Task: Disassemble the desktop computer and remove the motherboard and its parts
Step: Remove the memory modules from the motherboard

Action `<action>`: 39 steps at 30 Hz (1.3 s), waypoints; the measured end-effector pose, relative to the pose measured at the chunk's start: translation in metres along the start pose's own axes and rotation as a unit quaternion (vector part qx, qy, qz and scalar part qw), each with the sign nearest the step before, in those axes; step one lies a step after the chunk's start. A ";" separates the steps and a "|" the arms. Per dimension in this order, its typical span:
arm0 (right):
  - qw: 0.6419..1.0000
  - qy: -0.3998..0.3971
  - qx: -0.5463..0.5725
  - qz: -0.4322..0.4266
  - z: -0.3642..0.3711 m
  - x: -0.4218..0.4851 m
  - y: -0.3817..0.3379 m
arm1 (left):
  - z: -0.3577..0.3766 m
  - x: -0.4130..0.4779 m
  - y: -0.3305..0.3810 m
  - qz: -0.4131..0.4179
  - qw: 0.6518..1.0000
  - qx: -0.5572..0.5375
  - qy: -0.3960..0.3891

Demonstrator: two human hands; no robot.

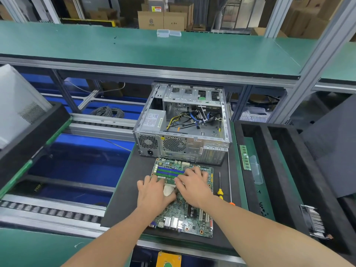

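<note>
The green motherboard (192, 214) lies flat on a black mat (125, 199), just in front of the open computer case (194, 145). Loose cables (192, 118) and the power supply (154, 119) sit inside the case. My left hand (154, 193) rests on the board's left side with fingers stretched forward; its thumb wears a white cover. My right hand (194, 184) lies over the board's middle, its bent fingertips pressing at the near end of the blue and green memory slots (167, 171). What lies under both palms is hidden.
A yellow-handled screwdriver (220, 191) and a long orange-handled one (229, 180) lie right of the board. A memory stick (245, 158), a clear plastic box (257, 170) and black screws (263, 208) lie in the right tray. A finned part (314, 221) lies further right. A grey panel (17, 105) stands left.
</note>
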State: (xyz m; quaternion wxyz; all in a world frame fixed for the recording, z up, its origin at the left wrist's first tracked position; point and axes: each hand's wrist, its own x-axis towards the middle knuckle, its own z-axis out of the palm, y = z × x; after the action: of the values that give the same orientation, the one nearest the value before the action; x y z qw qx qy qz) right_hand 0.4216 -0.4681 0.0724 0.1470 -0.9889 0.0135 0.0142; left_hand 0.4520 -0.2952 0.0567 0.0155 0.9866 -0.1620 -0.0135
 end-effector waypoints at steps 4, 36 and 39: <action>1.000 -0.006 -0.004 -0.001 -0.001 0.001 0.000 | 0.002 0.002 -0.004 -0.014 0.998 -0.064 -0.023; 0.994 -0.073 -0.018 -0.081 -0.004 0.010 -0.018 | -0.038 0.028 -0.014 -0.107 0.946 -0.187 -0.243; 0.994 -0.078 -0.012 -0.072 -0.003 0.013 -0.020 | -0.037 0.028 -0.014 -0.112 0.945 -0.189 -0.243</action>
State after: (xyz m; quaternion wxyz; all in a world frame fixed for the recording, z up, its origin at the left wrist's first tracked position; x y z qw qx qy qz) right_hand 0.4356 -0.4506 0.0806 0.1366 -0.9849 -0.0696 0.0809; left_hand 0.4840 -0.2897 0.0928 0.1605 0.9441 -0.0440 -0.2844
